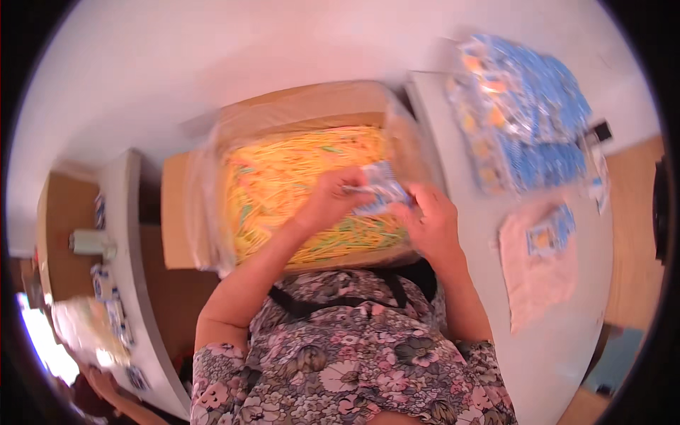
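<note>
A small clear-and-blue packet (382, 181) is held up between the person's two hands, above the near right part of an open carton (312, 101). The left hand (343, 190) pinches its left side, fingers bent in close around the film. The right hand (431, 218) grips the opposite edge, its thumb and fingers drawn narrow; blur hides the exact fingertip contact. Below the hands, thin sticks (280, 188), mostly yellow with some orange and green, lie in a loose layer across the carton. A clear plastic liner (416, 152) drapes over the carton's walls, and a cardboard flap (177, 212) sticks out on the left.

Just right of the carton stands a pale desk (545, 368). Toward its far end rests a heap of blue-and-clear packets (535, 106), glossy and overlapping. Nearer the person, a pale pink cloth (535, 290) lies on the same desk, with one blue packaged item (549, 235) on its upper part.

Well off to the left, a pale green cylinder (88, 242) lies on its side near a bundle of clear plastic (85, 326). At the lower left, another person's arm (124, 402) reaches in.
</note>
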### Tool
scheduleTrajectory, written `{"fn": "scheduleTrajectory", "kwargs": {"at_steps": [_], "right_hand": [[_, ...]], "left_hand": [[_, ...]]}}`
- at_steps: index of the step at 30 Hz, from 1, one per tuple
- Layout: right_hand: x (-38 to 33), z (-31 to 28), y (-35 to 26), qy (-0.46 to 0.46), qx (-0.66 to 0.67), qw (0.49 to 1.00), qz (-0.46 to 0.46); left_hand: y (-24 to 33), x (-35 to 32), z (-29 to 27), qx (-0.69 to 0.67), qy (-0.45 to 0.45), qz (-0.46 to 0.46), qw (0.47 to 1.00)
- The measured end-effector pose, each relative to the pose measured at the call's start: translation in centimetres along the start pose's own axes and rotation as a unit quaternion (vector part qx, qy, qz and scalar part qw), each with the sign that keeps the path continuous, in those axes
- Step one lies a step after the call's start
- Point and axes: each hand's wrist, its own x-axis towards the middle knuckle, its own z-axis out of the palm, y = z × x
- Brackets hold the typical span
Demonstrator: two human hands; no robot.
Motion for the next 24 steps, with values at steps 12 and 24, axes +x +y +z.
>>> {"fn": "scheduleTrajectory", "kwargs": {"at_steps": [12, 24], "right_hand": [[10.7, 17.0, -6.0, -0.225, 0.031, 0.958, -0.175], [13.9, 27.0, -9.0, -0.292, -0.359, 0.839, -0.286]], "left_hand": [[0.7, -10.6, -9.2, 0.101, 0.055, -0.114, 0.987], [-1.4, -11.0, -9.3, 0.086, 0.163, -0.036, 0.982]]}}
